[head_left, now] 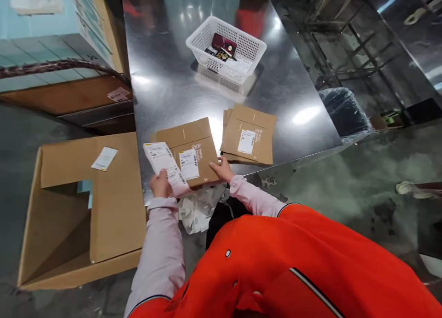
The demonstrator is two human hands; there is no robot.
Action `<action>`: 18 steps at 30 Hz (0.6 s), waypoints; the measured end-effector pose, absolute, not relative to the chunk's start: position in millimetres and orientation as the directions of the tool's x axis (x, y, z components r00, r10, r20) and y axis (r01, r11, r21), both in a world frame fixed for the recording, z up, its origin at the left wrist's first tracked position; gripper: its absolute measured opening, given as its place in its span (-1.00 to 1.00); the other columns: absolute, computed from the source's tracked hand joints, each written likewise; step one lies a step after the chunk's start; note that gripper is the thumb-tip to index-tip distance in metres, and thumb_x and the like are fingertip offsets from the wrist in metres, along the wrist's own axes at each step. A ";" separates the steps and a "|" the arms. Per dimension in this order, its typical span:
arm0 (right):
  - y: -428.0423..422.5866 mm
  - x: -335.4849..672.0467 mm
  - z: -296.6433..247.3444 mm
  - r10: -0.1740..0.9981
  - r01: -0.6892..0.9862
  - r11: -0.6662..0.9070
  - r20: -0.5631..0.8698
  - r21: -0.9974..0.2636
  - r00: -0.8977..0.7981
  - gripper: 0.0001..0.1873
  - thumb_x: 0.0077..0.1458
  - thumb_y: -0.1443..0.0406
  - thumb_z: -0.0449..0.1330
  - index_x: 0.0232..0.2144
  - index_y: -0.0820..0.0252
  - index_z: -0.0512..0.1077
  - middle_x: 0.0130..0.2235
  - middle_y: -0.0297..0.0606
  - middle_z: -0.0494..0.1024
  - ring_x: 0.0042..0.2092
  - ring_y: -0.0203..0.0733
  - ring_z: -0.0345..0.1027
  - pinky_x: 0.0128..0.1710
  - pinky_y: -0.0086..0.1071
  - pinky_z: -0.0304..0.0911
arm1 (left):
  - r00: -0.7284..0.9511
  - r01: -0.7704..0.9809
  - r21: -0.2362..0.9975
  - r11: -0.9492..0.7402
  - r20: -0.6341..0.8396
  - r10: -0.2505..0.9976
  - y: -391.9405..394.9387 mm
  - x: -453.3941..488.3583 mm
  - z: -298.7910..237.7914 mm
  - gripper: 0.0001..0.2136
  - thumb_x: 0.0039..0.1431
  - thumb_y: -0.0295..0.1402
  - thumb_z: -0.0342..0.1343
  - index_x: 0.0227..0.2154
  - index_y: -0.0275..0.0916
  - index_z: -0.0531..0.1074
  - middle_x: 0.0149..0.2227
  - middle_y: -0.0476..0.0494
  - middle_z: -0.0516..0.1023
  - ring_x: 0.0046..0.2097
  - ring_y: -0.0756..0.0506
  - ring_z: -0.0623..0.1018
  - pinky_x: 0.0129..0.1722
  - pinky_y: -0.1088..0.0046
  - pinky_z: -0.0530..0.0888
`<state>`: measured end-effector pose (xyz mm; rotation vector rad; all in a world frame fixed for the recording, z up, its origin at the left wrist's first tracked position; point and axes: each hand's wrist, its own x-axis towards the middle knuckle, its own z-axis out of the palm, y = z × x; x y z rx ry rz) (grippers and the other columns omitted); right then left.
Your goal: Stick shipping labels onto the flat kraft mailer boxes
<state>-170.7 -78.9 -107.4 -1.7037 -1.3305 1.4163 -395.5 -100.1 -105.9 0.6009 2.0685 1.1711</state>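
Observation:
My left hand [160, 185] is closed around a stack of white printed labels [161, 159] at the near edge of a shiny metal table [165, 83]. Beside it lies a flat brown cardboard mailer [192, 145] with a white barcode label [189, 164] stuck on it. My right hand [223, 169] rests on the mailer's near right corner, fingers laid flat. A second pile of flat brown mailers [249, 134] with a label lies just to the right.
A white plastic basket [226, 49] holding small dark items stands at the table's far middle. A large open cardboard box [83, 207] sits on the floor to the left. Crumpled white backing paper [198, 207] hangs below the table edge. Stacked cartons [51, 46] fill the far left.

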 end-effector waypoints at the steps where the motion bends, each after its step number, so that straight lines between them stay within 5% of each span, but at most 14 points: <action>1: -77.0 -174.1 -103.1 0.921 0.285 -0.341 -0.379 -0.896 -0.093 -0.68 0.20 0.24 0.13 -0.06 0.32 0.37 -0.11 -0.10 0.55 -0.11 -0.15 0.44 -0.06 -0.26 0.36 | -0.668 -0.009 0.873 0.488 -0.369 0.647 -99.7 -395.2 -101.9 -0.83 0.09 -0.33 0.05 -0.33 -0.37 0.39 -0.34 -0.23 0.53 -0.26 -0.16 0.55 -0.21 0.22 0.52; 7: -54.4 -80.7 -70.4 0.966 0.161 -0.219 -0.237 -0.962 -0.107 -0.62 0.22 0.10 0.08 -0.07 0.27 0.39 -0.02 -0.14 0.53 -0.04 -0.16 0.42 -0.01 -0.30 0.34 | -0.602 -0.219 0.909 0.354 -0.411 0.685 -97.7 -379.6 -72.0 -0.78 0.07 -0.32 0.12 -0.23 -0.31 0.43 -0.16 -0.23 0.57 -0.17 -0.12 0.57 -0.10 0.28 0.51; 10: -39.5 -0.7 -55.1 0.957 0.391 -0.281 -0.286 -0.876 0.047 -0.49 0.22 0.03 0.03 -0.04 0.34 0.39 -0.02 0.01 0.51 -0.01 -0.08 0.40 0.00 -0.22 0.32 | -0.496 -0.231 0.952 0.201 -0.293 0.818 -110.0 -359.1 -55.6 -0.68 -0.08 -0.25 0.27 -0.24 -0.28 0.47 -0.18 -0.20 0.59 -0.13 -0.15 0.57 -0.07 0.31 0.51; 13: -34.6 17.4 -41.8 0.931 0.631 -0.364 -0.283 -0.685 0.229 -0.37 0.08 -0.02 0.20 -0.01 0.41 0.38 0.01 0.18 0.45 0.06 0.07 0.33 0.01 -0.11 0.28 | -0.404 -0.268 0.951 0.154 -0.256 0.878 -132.5 -330.3 -42.2 -0.58 -0.14 -0.20 0.34 -0.18 -0.22 0.48 -0.14 -0.17 0.60 -0.13 -0.15 0.58 -0.09 0.33 0.52; 15: -41.2 -14.3 -38.1 0.937 0.627 -0.275 -0.350 -0.729 0.003 -0.34 -0.05 -0.04 0.31 -0.05 0.35 0.41 -0.05 0.10 0.50 0.02 0.08 0.36 -0.03 -0.11 0.31 | -0.334 -0.308 0.933 0.187 -0.290 0.897 -148.0 -310.6 -36.5 -0.53 -0.12 -0.17 0.35 -0.11 -0.19 0.47 -0.10 -0.17 0.60 -0.14 -0.16 0.58 -0.13 0.31 0.54; 18: -67.4 -91.3 -43.2 0.835 0.239 -0.163 -0.263 -0.957 -0.484 -0.38 -0.05 -0.10 0.27 -0.08 0.22 0.44 -0.13 -0.13 0.56 -0.07 -0.05 0.42 -0.07 -0.20 0.35 | -0.155 -0.301 0.900 0.315 -0.372 0.915 -163.1 -292.0 -32.8 -0.51 -0.12 -0.14 0.35 -0.10 -0.22 0.48 -0.11 -0.22 0.60 -0.19 -0.19 0.59 -0.19 0.24 0.55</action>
